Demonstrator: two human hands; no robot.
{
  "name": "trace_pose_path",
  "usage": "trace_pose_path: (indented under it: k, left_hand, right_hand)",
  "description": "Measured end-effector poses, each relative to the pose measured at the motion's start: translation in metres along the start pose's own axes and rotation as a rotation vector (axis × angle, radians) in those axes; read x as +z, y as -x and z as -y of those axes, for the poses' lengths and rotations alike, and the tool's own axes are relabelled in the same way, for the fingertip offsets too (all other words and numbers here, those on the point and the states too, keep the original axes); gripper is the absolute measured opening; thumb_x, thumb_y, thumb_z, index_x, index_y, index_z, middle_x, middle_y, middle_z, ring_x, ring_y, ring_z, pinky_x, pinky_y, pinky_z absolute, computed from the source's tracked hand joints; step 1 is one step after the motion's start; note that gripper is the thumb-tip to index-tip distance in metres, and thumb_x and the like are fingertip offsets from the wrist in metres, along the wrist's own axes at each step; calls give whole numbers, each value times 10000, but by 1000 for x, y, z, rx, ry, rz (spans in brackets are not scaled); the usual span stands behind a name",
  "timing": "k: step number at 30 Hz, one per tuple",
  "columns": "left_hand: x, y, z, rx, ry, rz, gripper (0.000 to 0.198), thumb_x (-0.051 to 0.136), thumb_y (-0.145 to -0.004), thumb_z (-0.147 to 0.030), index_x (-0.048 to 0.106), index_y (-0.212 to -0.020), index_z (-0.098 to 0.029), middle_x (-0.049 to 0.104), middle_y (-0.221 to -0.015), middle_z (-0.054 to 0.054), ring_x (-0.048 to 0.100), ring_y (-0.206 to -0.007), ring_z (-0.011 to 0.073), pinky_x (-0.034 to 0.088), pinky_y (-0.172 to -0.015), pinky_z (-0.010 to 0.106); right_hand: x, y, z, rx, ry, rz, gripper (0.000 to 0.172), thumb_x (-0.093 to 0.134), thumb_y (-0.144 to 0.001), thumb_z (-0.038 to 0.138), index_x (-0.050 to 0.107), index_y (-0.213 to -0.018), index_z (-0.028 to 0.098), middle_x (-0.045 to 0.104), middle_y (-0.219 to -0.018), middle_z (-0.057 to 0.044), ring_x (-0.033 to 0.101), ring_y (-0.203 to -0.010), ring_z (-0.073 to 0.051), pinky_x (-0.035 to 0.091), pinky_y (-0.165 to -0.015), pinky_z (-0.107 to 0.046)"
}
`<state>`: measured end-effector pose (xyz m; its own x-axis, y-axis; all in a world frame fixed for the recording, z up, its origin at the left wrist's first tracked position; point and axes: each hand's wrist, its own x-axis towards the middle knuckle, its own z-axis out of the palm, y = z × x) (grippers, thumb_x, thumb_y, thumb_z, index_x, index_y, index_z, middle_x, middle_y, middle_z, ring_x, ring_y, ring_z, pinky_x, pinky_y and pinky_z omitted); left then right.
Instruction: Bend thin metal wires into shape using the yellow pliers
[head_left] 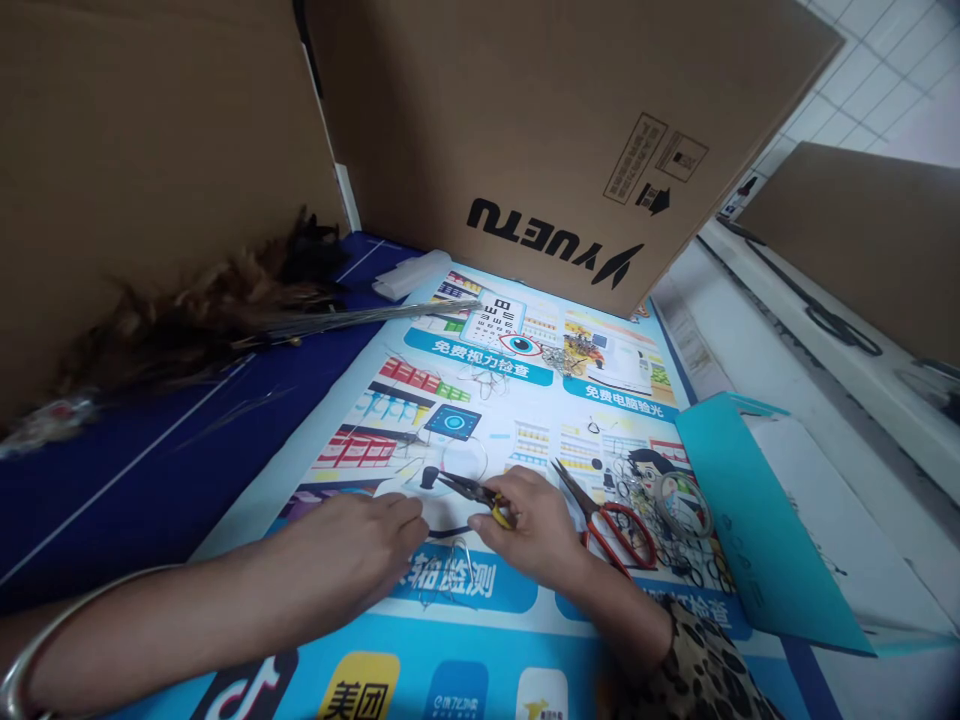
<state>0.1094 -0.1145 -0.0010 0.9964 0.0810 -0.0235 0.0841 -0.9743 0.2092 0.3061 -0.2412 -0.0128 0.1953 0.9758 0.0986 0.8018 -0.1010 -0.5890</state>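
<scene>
Clock directions are read from the wearer's seat, with 12 o'clock pointing away. The right hand is wrapped around the yellow-gripped pliers, handles in the palm and slim dark nose projecting to 10 o'clock; this grip presumably keeps the nose free of the fingers and working space between the hands unobstructed. The left hand is narrow, fingers bunched and knuckles upward, a posture suited to steadying something small; whether anything is pinched there cannot be determined, as the fingertips are hidden. The red-handled scissors lie at the right hand's 3 o'clock, blades angled to 11 o'clock, apparently for quick exchange with the pliers. A pile of wire rings and small parts lies beyond the scissors, in front of the teal folder, probably for easy picking. Relative to the left hand, the pliers lie near, at 2 o'clock, their nose apart from its fingers; loose wire pieces lie just beside it at 4 o'clock, and brown feathers well apart at 11 o'clock.
</scene>
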Motion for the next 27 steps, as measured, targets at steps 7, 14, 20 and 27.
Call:
trace_pose_path:
  k: [7,14,20,27]
  left_hand:
    - [-4,-1,4,14,34,76,178,505,-855,-82,628,-924,-191,693,-880,65,655,-738,255,449,-616,347]
    - [1,-2,8,73,-12,3,194,523,-860,-70,629,-947,-208,687,-916,53,633,-759,218,435,-648,316]
    - [6,-4,7,250,-126,-21,187,541,-846,-39,630,-864,-203,671,-862,57,592,-787,225,414,-673,327]
    - [12,-7,11,252,-147,-19,198,503,-862,-49,634,-932,-181,678,-934,76,613,-842,230,447,-740,322]
  right_hand:
    - [0,0,-1,-15,1,-5,258,702,-764,340,654,-979,205,644,-879,-37,581,-850,-203,434,-709,-291]
    - [-3,-2,3,0,27,27,207,707,-753,316,664,-927,212,642,-855,-32,586,-842,-205,435,-709,-293]
    - [-2,-1,2,-2,25,13,235,702,-755,338,659,-945,206,647,-877,-40,590,-851,-207,440,-715,-294]
    - [0,0,0,-17,0,-8,264,695,-761,347,656,-980,203,642,-873,-40,586,-849,-205,435,-721,-296]
